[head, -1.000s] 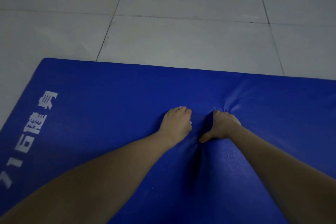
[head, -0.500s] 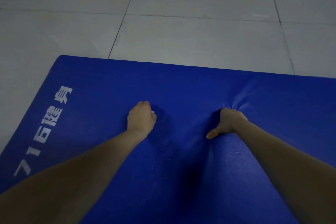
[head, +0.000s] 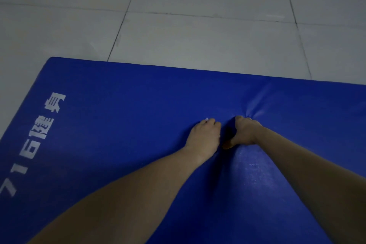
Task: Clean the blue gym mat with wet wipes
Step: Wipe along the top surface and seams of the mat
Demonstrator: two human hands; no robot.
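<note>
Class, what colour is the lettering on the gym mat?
White lettering on the blue mat; head view.

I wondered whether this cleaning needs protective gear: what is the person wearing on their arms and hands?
Nothing that shows. The left hand and right hand are bare, no gloves, and both forearms are uncovered to the picture's edge: no sleeves, watch or bands. The fingers are too hidden to rule out rings.

Single head-worn camera here, looking forward and down, close over the blue mat (head: 122, 125), tiled floor (head: 198, 35) filling the top.
</note>
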